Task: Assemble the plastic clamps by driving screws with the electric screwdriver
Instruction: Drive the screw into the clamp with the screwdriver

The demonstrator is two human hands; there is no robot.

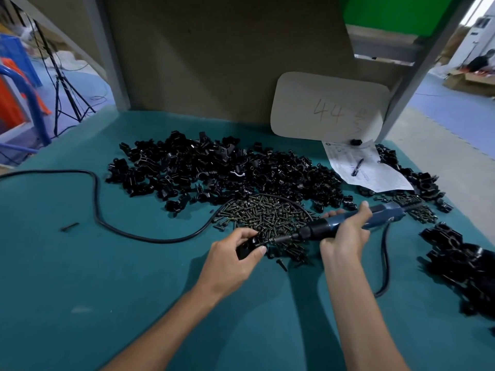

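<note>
My left hand (233, 257) grips a black plastic clamp (247, 246) just above the green table (80, 277). My right hand (347, 231) holds the blue electric screwdriver (380, 219) nearly level, and its bit (284, 239) points left into the clamp. Just behind both hands lies a heap of dark screws (267, 215). A big pile of loose black clamp parts (222, 170) spreads across the middle of the table behind the screws.
A black cable (96, 199) loops over the left of the table. A second clamp heap (460, 261) sits at the right edge. A paper sheet with a pen (361, 167) and a white board marked 44 (329, 105) stand at the back right. One stray screw (282, 264) lies near my hands.
</note>
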